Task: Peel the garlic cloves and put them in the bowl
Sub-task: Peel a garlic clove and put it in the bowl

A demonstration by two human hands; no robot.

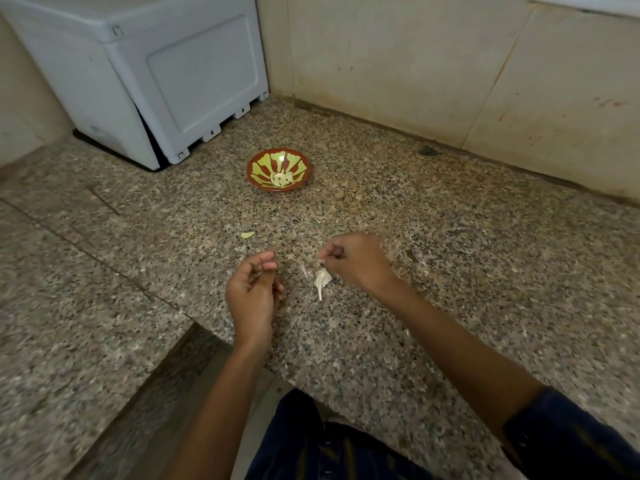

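A small red and yellow-green bowl (257, 165) stands on the speckled stone counter and holds several peeled garlic cloves (281, 179). Nearer to me, a piece of garlic with papery skin and a stem (321, 280) lies on the counter between my hands. One loose clove (247, 235) lies to the left, between the bowl and my left hand. My left hand (252, 292) hovers with fingers loosely curled; I see nothing in it. My right hand (356, 261) pinches a small pale scrap of garlic skin at its fingertips, just above the skinned piece.
A large grey plastic box (138, 71) stands at the back left corner of the counter (450, 271). Tiled walls (415, 64) close the back and right. The counter's front edge steps down on my left. Small flakes of skin (304, 270) lie near my hands.
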